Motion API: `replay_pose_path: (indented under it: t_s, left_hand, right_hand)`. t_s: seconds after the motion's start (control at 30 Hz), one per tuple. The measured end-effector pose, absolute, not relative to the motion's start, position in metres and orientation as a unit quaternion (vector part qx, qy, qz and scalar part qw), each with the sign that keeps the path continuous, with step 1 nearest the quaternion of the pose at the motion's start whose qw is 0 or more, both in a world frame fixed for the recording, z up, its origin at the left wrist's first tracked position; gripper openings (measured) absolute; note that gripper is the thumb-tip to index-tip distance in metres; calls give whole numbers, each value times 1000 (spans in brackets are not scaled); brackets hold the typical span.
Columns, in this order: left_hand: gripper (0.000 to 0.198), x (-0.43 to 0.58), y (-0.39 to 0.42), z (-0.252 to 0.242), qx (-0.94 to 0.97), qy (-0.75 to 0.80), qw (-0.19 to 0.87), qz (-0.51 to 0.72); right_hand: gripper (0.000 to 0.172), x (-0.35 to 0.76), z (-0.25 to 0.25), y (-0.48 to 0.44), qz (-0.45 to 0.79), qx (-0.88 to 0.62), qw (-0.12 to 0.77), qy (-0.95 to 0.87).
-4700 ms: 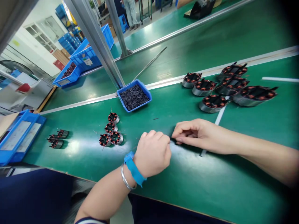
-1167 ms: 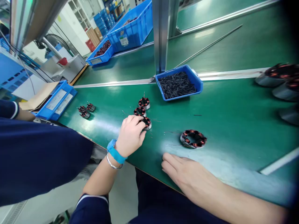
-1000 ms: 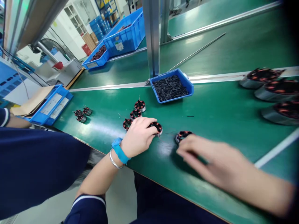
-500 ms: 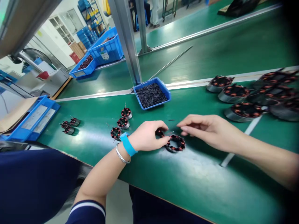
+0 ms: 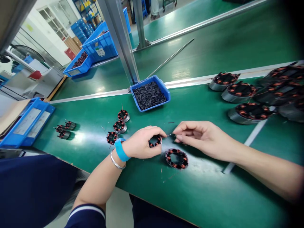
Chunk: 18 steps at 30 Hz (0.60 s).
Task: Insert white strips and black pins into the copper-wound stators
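Observation:
My left hand [image 5: 144, 142] is closed around a small motor stator [image 5: 155, 141] with copper windings. A thin wire lead [image 5: 168, 135] sticks out from it to the right. At the lead's end, my right hand [image 5: 197, 136] pinches a thin black tube [image 5: 174, 136], mostly hidden by the fingertips. Below the two hands, a larger stator ring [image 5: 177, 159] lies flat on the green table. A single black tube [image 5: 171, 122] rests just beyond my fingers. Farther back stands a blue tray [image 5: 168, 95] full of short black tubes.
Three small stators [image 5: 120, 126] stand left of my left hand, with another small group [image 5: 64, 129] farther left. Several large stators [image 5: 248, 112] crowd the right side. A metal post [image 5: 121, 41] rises behind the tray. Blue bins [image 5: 101, 44] and a metal rod [image 5: 171, 58] lie beyond.
My left hand has lifted the small stator clear of the larger ring and turned it. My right hand has moved left and down to the wire lead. The view has shifted slightly.

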<state>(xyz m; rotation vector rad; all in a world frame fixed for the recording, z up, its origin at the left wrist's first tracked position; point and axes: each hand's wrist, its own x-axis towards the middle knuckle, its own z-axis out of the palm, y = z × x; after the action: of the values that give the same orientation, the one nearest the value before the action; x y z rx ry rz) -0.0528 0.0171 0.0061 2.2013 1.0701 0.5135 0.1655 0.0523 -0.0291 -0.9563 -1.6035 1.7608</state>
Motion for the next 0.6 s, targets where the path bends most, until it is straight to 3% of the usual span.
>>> replay_pose_path:
  t_s: [0.17, 0.6]
  left_hand:
    - [13, -41, 15, -3, 828, 438, 273, 218]
    - [11, -39, 15, -5, 828, 445, 267, 212]
  right_hand:
    - [41, 158, -29, 53, 651, -358, 317, -590]
    - [46, 157, -24, 54, 654, -377, 320, -572]
